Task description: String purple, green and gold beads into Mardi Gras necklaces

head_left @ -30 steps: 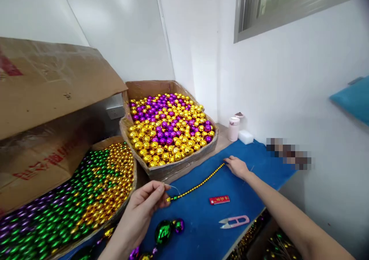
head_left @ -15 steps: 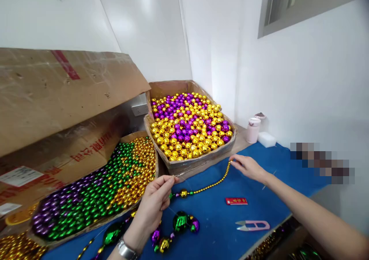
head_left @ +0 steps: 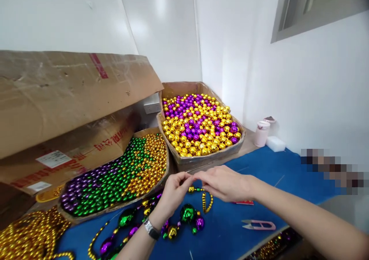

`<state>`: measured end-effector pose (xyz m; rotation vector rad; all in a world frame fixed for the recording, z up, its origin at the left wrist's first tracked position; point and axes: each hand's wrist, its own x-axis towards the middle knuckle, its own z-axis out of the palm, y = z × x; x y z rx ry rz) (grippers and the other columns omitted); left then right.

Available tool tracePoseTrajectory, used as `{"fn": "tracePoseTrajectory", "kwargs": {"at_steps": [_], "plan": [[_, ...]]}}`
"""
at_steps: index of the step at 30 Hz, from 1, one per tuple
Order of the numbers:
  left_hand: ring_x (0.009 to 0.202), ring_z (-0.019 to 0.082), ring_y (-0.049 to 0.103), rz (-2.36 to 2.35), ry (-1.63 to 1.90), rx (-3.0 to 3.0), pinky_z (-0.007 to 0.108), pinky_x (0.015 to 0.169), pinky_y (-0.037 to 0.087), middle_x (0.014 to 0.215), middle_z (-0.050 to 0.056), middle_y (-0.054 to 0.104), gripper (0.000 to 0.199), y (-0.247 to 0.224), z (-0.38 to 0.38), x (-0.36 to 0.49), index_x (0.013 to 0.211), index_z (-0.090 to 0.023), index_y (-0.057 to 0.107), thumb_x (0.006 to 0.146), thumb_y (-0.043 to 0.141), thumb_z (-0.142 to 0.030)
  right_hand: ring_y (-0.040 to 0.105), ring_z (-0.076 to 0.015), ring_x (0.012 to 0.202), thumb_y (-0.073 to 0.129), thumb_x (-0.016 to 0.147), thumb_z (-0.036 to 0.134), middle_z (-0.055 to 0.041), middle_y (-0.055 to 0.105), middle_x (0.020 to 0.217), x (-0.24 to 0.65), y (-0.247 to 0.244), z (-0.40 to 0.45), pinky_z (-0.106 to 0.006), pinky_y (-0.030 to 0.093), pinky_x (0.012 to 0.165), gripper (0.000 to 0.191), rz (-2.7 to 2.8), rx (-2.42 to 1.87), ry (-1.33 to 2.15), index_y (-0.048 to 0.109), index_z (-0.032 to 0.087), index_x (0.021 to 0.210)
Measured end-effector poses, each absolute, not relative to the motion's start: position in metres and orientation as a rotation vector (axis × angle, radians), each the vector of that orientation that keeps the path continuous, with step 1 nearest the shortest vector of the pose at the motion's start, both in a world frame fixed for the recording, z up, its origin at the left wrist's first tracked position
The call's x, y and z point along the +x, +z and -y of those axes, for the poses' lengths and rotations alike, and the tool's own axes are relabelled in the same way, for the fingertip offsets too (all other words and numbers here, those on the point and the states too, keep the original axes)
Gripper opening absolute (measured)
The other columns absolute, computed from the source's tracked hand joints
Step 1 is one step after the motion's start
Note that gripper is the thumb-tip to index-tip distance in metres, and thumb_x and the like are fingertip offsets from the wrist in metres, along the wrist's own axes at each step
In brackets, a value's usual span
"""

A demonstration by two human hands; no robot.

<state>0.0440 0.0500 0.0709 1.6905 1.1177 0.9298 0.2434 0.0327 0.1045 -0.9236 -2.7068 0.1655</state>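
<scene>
My left hand point(head_left: 176, 192), a metal watch on its wrist, is pinched. A thin clear thread showed at its fingertips a moment ago; now it is too fine to make out. My right hand point(head_left: 225, 183) is closed, its fingertips meeting the left ones. The string of small gold beads point(head_left: 207, 203) hangs in a loop below my right hand, its upper end hidden behind the fingers. Under the hands on the blue cloth point(head_left: 225, 237) lies a garland with a large green bead point(head_left: 188, 213), a purple bead point(head_left: 200, 223) and a gold bead point(head_left: 172, 232).
Pink thread snips point(head_left: 259, 225) and a partly covered red packet point(head_left: 245, 202) lie at the right. Behind stand a carton of gold and purple balls point(head_left: 201, 160) and a tray of small beads point(head_left: 115, 183). Gold bead strands point(head_left: 29, 233) heap at the left.
My right hand has moved left to meet my left hand, bringing the end of the gold bead string. That string now hangs in a loop. The view has shifted left.
</scene>
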Motion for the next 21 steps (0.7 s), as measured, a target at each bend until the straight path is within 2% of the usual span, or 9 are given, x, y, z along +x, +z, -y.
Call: {"fn": "tracePoseTrajectory", "kwargs": {"at_steps": [4, 9, 12, 16, 18, 20, 21], "plan": [[0.064, 0.015, 0.047, -0.9, 0.817, 1.692, 0.024, 0.06, 0.037, 0.068, 0.001, 0.059, 0.03, 0.068, -0.043, 0.046, 0.075, -0.013, 0.068, 0.078, 0.058, -0.041, 0.06, -0.0186, 0.072, 0.043, 0.086, 0.02, -0.0082, 0.068, 0.091, 0.227, 0.109, -0.04, -0.027, 0.033, 0.057, 0.027, 2.776, -0.877, 0.052, 0.049, 0.018, 0.113], [0.053, 0.008, 0.03, -0.856, 0.716, 1.638, 0.021, 0.051, 0.027, 0.059, -0.003, 0.048, 0.022, 0.066, -0.035, 0.041, 0.068, -0.012, 0.064, 0.078, 0.058, -0.032, 0.058, -0.0162, 0.067, 0.047, 0.084, 0.02, -0.005, 0.068, 0.089, 0.217, 0.105, -0.044, -0.026, 0.029, 0.055, 0.023, 2.805, -0.877, 0.027, 0.05, 0.021, 0.107], [0.056, 0.009, 0.033, -0.815, 0.7, 1.69, 0.022, 0.052, 0.028, 0.063, -0.001, 0.051, 0.022, 0.064, -0.034, 0.039, 0.071, -0.012, 0.064, 0.077, 0.06, -0.032, 0.057, -0.0168, 0.065, 0.049, 0.082, 0.021, -0.0054, 0.068, 0.084, 0.211, 0.104, -0.045, -0.026, 0.028, 0.054, 0.021, 2.787, -0.903, 0.083, 0.053, 0.02, 0.102], [0.051, 0.01, 0.035, -0.896, 0.721, 1.908, 0.022, 0.049, 0.027, 0.053, -0.002, 0.048, 0.036, 0.062, -0.038, 0.035, 0.062, -0.012, 0.064, 0.081, 0.053, -0.041, 0.057, -0.0168, 0.067, 0.051, 0.082, 0.023, -0.0056, 0.067, 0.084, 0.218, 0.109, -0.05, -0.027, 0.03, 0.056, 0.022, 2.701, -0.918, 0.267, 0.055, 0.019, 0.103], [0.051, 0.012, 0.041, -0.975, 0.759, 2.024, 0.023, 0.05, 0.03, 0.054, -0.001, 0.054, 0.036, 0.065, -0.041, 0.03, 0.064, -0.014, 0.067, 0.081, 0.053, -0.041, 0.054, -0.014, 0.06, 0.053, 0.083, 0.026, -0.0023, 0.064, 0.071, 0.233, 0.111, -0.053, -0.026, 0.031, 0.055, 0.012, 2.639, -0.903, 0.417, 0.06, 0.018, 0.088], [0.057, 0.015, 0.05, -1.047, 0.803, 2.11, 0.023, 0.055, 0.035, 0.061, 0.002, 0.062, 0.032, 0.071, -0.042, 0.025, 0.068, -0.016, 0.07, 0.081, 0.053, -0.04, 0.05, -0.0103, 0.052, 0.054, 0.085, 0.029, 0.0021, 0.058, 0.057, 0.249, 0.112, -0.053, -0.024, 0.034, 0.054, 0.019, 2.566, -0.845, 0.624, 0.062, 0.017, 0.073], [0.06, 0.016, 0.054, -1.071, 0.817, 2.145, 0.023, 0.057, 0.037, 0.065, 0.003, 0.064, 0.031, 0.075, -0.042, 0.023, 0.071, -0.016, 0.071, 0.082, 0.053, -0.039, 0.051, -0.0096, 0.052, 0.052, 0.087, 0.031, 0.0029, 0.058, 0.057, 0.256, 0.112, -0.051, -0.023, 0.036, 0.054, 0.023, 2.507, -0.801, 0.735, 0.061, 0.018, 0.071]]}}
